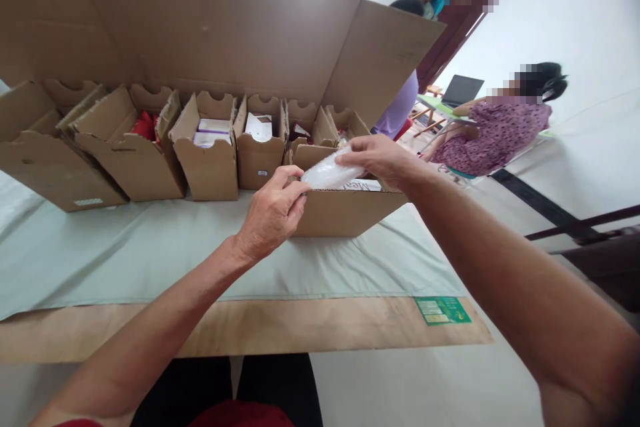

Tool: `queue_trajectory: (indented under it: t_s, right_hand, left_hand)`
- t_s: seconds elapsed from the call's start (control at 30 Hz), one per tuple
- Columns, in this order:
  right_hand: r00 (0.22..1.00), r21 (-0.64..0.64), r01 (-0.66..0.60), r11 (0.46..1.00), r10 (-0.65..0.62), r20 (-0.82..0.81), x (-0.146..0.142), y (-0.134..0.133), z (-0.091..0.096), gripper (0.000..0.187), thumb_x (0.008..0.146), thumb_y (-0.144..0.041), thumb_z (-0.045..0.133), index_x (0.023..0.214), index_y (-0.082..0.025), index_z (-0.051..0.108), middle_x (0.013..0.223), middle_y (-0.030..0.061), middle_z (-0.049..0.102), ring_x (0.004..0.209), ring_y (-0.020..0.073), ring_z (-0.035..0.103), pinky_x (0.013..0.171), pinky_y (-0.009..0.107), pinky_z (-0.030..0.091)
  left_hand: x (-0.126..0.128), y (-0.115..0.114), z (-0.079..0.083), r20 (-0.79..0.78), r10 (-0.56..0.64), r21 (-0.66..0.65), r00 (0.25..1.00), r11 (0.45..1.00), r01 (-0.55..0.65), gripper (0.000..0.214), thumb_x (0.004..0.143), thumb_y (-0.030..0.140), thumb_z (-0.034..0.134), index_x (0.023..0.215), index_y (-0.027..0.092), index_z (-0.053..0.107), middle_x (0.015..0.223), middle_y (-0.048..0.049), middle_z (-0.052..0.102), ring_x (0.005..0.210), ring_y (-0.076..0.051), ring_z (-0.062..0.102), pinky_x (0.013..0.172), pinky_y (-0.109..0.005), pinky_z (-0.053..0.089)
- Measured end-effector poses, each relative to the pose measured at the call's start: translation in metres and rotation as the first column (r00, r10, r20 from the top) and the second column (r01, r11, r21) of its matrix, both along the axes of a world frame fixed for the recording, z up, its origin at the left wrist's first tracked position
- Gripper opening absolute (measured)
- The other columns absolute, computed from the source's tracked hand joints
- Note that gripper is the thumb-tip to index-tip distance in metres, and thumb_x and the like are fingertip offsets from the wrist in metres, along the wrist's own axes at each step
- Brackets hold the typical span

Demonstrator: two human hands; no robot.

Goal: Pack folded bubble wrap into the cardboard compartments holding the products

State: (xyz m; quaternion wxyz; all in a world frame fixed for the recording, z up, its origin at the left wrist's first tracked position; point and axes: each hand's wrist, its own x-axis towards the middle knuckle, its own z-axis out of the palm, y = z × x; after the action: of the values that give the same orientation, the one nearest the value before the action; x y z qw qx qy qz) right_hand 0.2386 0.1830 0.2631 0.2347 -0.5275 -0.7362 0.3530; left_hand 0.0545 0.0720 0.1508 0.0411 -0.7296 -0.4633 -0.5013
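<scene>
A crumpled piece of clear bubble wrap [325,172] is stretched between my hands over the nearest cardboard box [345,215]. My left hand [275,210] pinches its left end, right at the box's near corner. From the right, my right hand [377,157] grips the other end between thumb and fingers. Beneath the wrap, inside the box, shows a white printed item [369,185] with the letters "Meal". The fingertips of my left hand are partly hidden by the box rim and the wrap.
Several open cardboard bins [203,170] stand in a row on a pale cloth [200,260], holding red packets and white boxes. Behind them rises a tall cardboard panel [240,27]. The table's wooden edge [240,330] is near me. People sit beyond, on the right.
</scene>
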Motion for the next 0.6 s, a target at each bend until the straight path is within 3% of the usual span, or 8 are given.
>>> queue_trajectory:
  t_s: [0.07,0.13,0.23,0.3,0.37,0.43,0.5,0.6]
  right_hand:
    - [0.976,0.176,-0.063,0.982,0.024,0.219,-0.017,0.001,0.005,0.007,0.081,-0.016,0.072,0.074,-0.016,0.069,0.066,0.0010,0.062,0.062,0.0151,0.057,0.058,0.027,0.043]
    - [0.899,0.316,-0.167,0.934,0.013,0.438,-0.035,0.000,0.008,0.007,0.080,-0.019,0.073,0.085,-0.015,0.074,0.077,0.0047,0.069,0.073,0.0199,0.064,0.066,0.029,0.046]
    - [0.747,0.301,-0.295,0.907,0.022,0.665,-0.058,-0.005,0.005,0.012,0.079,-0.020,0.074,0.090,-0.016,0.077,0.087,0.0077,0.074,0.088,0.0243,0.068,0.075,0.029,0.049]
    - [0.733,0.180,-0.317,0.931,0.121,0.669,-0.064,-0.007,0.000,0.005,0.082,-0.021,0.074,0.085,-0.016,0.076,0.083,0.0067,0.074,0.084,0.0222,0.069,0.072,0.027,0.050]
    - [0.808,0.037,-0.287,0.957,0.221,0.546,-0.065,-0.009,-0.003,0.007,0.087,-0.019,0.070,0.084,-0.016,0.075,0.076,0.0050,0.072,0.071,0.0184,0.067,0.065,0.025,0.051]
    - [0.874,-0.055,-0.230,0.972,0.231,0.428,-0.064,-0.010,-0.005,0.011,0.090,-0.016,0.065,0.087,-0.015,0.075,0.070,0.0033,0.070,0.060,0.0159,0.064,0.058,0.025,0.050]
    - [0.865,-0.039,-0.218,0.975,0.212,0.454,-0.064,-0.010,-0.007,0.012,0.091,-0.015,0.064,0.091,-0.015,0.076,0.066,0.0020,0.068,0.058,0.0151,0.063,0.057,0.024,0.049]
    - [0.744,0.109,-0.323,0.940,0.181,0.643,-0.065,-0.009,-0.012,0.011,0.086,-0.018,0.071,0.093,-0.018,0.080,0.076,0.0030,0.072,0.074,0.0175,0.069,0.065,0.024,0.048]
  left_hand:
    - [-0.001,0.000,0.000,-0.010,0.000,0.009,1.000,1.000,0.000,0.020,0.093,0.011,0.055,0.102,0.019,0.071,0.124,-0.0085,0.065,0.087,-0.014,0.067,0.081,-0.029,0.058]
    - [-0.001,0.000,0.000,-0.012,0.003,0.013,1.000,1.000,-0.002,0.019,0.094,0.012,0.055,0.102,0.019,0.071,0.124,-0.0086,0.065,0.088,-0.014,0.067,0.082,-0.029,0.058]
    - [-0.001,0.001,0.000,0.003,0.012,0.018,1.000,1.000,-0.012,0.019,0.095,0.013,0.056,0.102,0.019,0.072,0.124,-0.0087,0.064,0.090,-0.014,0.067,0.082,-0.030,0.058]
    - [-0.001,0.001,-0.001,0.017,0.007,0.020,1.000,1.000,-0.007,0.018,0.095,0.013,0.056,0.100,0.019,0.072,0.124,-0.0087,0.064,0.089,-0.014,0.067,0.082,-0.029,0.058]
    - [-0.002,0.002,-0.003,0.029,-0.003,0.020,1.000,1.000,0.002,0.016,0.095,0.013,0.058,0.097,0.019,0.072,0.124,-0.0089,0.063,0.087,-0.013,0.067,0.080,-0.029,0.058]
    - [-0.003,0.003,-0.004,0.040,-0.005,0.026,0.999,1.000,0.004,0.014,0.095,0.013,0.058,0.094,0.018,0.072,0.123,-0.0092,0.063,0.085,-0.013,0.066,0.078,-0.029,0.058]
    - [-0.003,0.005,-0.005,0.049,0.001,0.032,0.999,0.999,-0.002,0.014,0.094,0.013,0.058,0.091,0.018,0.071,0.121,-0.0091,0.062,0.085,-0.013,0.066,0.077,-0.029,0.058]
    - [-0.002,0.007,-0.006,0.053,0.018,0.037,0.998,0.999,-0.020,0.014,0.094,0.012,0.058,0.090,0.018,0.070,0.120,-0.0085,0.063,0.087,-0.014,0.066,0.078,-0.030,0.058]
